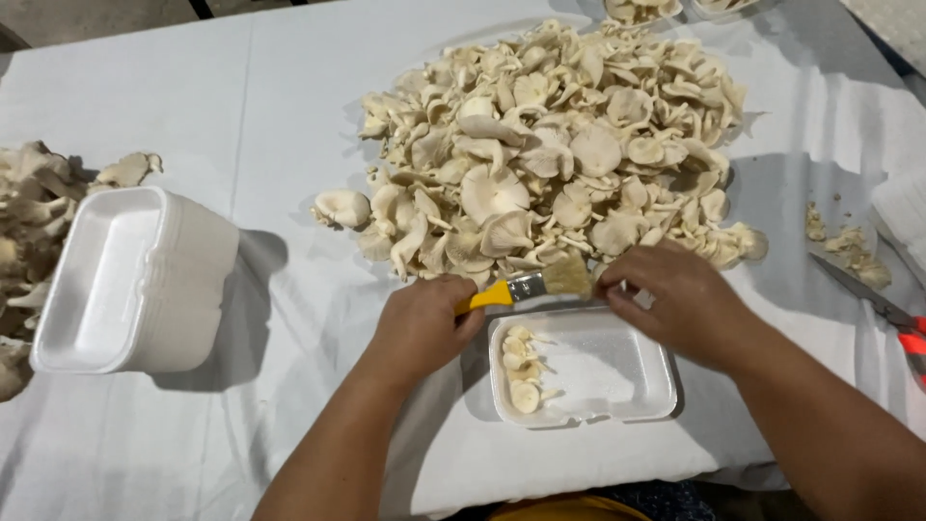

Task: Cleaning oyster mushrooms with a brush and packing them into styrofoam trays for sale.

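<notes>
1. A person stood over a table (193,87) covered in pale cloth, seen from above. The left hand (420,323) was closed around the yellow handle of a brush (531,285), bristles pointing right toward the other hand.

2. The right hand (675,299) hovered at the far edge of a small foam tray (617,371). Its fingers were curled and pinched together near the bristles; whether they held a mushroom I could not tell.

3. The tray sat just in front of the person, between the hands, with a few mushroom pieces (521,371) lined along its left side.

4. A big heap of mushrooms (559,145) lay just beyond the tray. Brushing so near it could, I judged, flick dirt onto the heap or into the tray.

5. The tray looked light; a nudge from either wrist might have slid it or tipped the pieces out.

6. Scissors (873,299) lay open-bladed to the right, near trimmings (849,241). A reach that way risked a nick.

7. A stack of trays (135,280) stood well to the left, beside a second pile (29,203) of mushrooms.
</notes>
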